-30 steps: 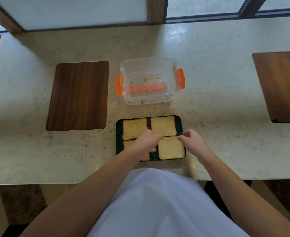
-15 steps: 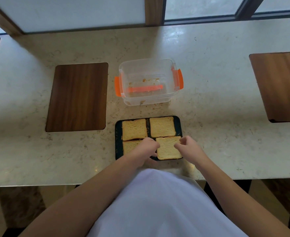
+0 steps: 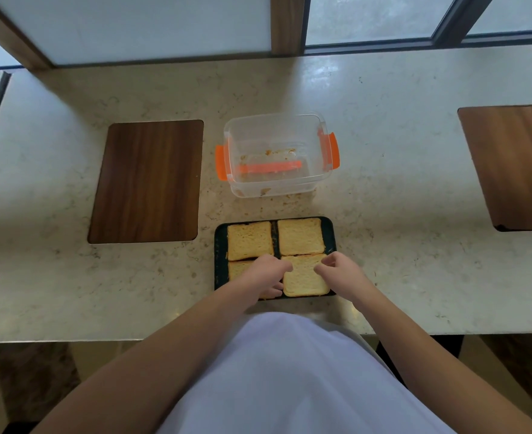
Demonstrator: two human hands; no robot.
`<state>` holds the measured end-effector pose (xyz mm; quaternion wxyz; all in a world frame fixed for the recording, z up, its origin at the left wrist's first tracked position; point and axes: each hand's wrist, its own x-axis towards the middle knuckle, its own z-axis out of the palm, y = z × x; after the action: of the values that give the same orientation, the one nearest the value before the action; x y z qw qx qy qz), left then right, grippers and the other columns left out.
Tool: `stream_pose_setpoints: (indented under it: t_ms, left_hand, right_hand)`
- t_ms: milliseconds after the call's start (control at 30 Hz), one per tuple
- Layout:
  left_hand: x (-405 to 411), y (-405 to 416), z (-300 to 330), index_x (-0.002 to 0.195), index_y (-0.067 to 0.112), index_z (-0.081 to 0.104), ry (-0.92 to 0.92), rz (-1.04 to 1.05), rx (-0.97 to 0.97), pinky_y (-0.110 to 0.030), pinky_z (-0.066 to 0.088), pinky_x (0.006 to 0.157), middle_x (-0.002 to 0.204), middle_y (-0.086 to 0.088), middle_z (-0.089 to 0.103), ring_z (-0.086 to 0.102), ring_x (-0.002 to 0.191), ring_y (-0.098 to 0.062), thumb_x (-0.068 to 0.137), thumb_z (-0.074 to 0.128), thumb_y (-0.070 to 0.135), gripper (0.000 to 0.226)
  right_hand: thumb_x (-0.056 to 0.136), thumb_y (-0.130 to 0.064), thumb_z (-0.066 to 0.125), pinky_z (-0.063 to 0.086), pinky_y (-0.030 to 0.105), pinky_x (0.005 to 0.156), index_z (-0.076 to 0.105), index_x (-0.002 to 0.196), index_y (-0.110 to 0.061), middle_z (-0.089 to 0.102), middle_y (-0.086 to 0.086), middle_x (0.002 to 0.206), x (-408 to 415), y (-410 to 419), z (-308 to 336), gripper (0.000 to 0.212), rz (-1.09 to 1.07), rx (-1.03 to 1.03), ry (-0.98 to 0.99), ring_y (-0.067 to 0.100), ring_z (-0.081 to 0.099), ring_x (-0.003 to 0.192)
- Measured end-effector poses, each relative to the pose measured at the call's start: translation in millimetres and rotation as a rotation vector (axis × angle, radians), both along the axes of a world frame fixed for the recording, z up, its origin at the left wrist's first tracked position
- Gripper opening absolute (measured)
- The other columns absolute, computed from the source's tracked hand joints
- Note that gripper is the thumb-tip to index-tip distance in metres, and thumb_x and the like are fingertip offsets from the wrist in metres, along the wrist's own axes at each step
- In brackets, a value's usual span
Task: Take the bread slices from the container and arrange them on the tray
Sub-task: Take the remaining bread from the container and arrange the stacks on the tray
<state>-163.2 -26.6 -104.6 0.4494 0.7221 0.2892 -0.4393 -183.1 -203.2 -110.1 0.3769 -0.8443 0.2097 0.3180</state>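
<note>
A dark green tray lies near the counter's front edge with bread slices laid flat in a two-by-two grid. The back-left slice and back-right slice lie untouched. My left hand covers most of the front-left slice, and its curled fingers grip the left edge of the front-right slice. My right hand hovers at that slice's right edge, fingers loosely apart and holding nothing. Behind the tray stands the clear container with orange clasps; it holds only crumbs.
A dark wooden board lies left of the container and another board at the far right. Crumbs are scattered between container and tray. A window frame runs along the back of the marble counter.
The front-right slice has settled flat on the tray. My right hand's fingers have loosened from its right edge, and my left hand stays at its left edge.
</note>
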Motion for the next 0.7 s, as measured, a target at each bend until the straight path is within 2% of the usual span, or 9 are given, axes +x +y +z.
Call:
stream_pose_setpoints:
  t_ms: [133,233,333,433,567,633,700]
  left_hand:
    - [-2.9,2.8,0.6,0.142,0.008,0.049,-0.005,-0.009,-0.019,-0.034,0.062,0.084,0.132,-0.011,0.061,0.067,0.100,-0.019,0.094,0.059,0.028,0.052]
    - [-3.9,7.5,0.8,0.140,0.008,0.050,-0.018,0.024,-0.024,-0.032,0.062,0.079,0.132,-0.010,0.061,0.067,0.101,-0.019,0.096,0.058,0.026,0.049]
    - [-4.4,20.0,1.5,0.122,0.013,0.057,-0.037,0.095,-0.056,-0.030,0.061,0.076,0.116,-0.005,0.063,0.066,0.093,-0.016,0.097,0.057,0.024,0.028]
    - [-4.7,42.3,-3.4,0.121,0.010,0.061,-0.113,0.130,-0.051,-0.040,0.061,0.089,0.111,-0.005,0.066,0.068,0.099,-0.020,0.096,0.057,0.026,0.030]
    - [-2.2,72.6,-7.0,0.124,0.010,0.064,-0.190,0.279,-0.006,-0.043,0.060,0.091,0.109,-0.004,0.067,0.068,0.102,-0.022,0.098,0.055,0.022,0.030]
    - [-4.8,86.9,-7.5,0.112,0.015,0.067,-0.223,0.294,0.003,-0.043,0.059,0.091,0.106,-0.001,0.066,0.066,0.099,-0.019,0.098,0.054,0.023,0.020]
    - [-8.1,98.4,-7.3,0.096,0.022,0.066,-0.257,0.317,-0.003,-0.039,0.060,0.082,0.101,0.001,0.067,0.066,0.092,-0.016,0.099,0.053,0.024,0.014]
  right_hand:
    - [0.091,-0.033,0.057,0.047,0.031,0.075,0.056,0.129,-0.012,0.060,0.000,0.112,-0.7,-0.6,-1.4,0.043,0.013,-0.007,-0.008,0.013,0.057,0.094]
    - [0.091,-0.032,0.056,0.047,0.032,0.074,0.055,0.129,-0.012,0.060,0.002,0.115,1.4,0.5,-1.3,0.044,0.028,-0.024,0.002,0.013,0.056,0.092]
    - [0.088,-0.030,0.054,0.047,0.033,0.074,0.054,0.133,-0.011,0.055,0.006,0.127,2.2,5.5,0.7,0.048,0.090,-0.095,-0.039,0.015,0.056,0.096]
    - [0.088,-0.032,0.052,0.046,0.033,0.080,0.052,0.135,-0.014,0.048,0.007,0.135,3.2,17.6,2.5,0.050,0.190,-0.144,-0.123,0.021,0.054,0.110]
    - [0.092,-0.034,0.054,0.048,0.035,0.094,0.051,0.138,-0.014,0.052,0.006,0.139,6.6,41.6,4.6,0.050,0.227,-0.016,-0.112,0.020,0.055,0.118]
    - [0.094,-0.035,0.056,0.047,0.032,0.090,0.050,0.139,-0.014,0.056,0.005,0.138,8.9,52.1,5.2,0.051,0.238,0.041,-0.064,0.019,0.055,0.116]
    - [0.095,-0.036,0.056,0.045,0.028,0.077,0.048,0.140,-0.014,0.059,0.003,0.130,11.1,60.6,6.1,0.051,0.248,0.081,-0.026,0.014,0.057,0.102]
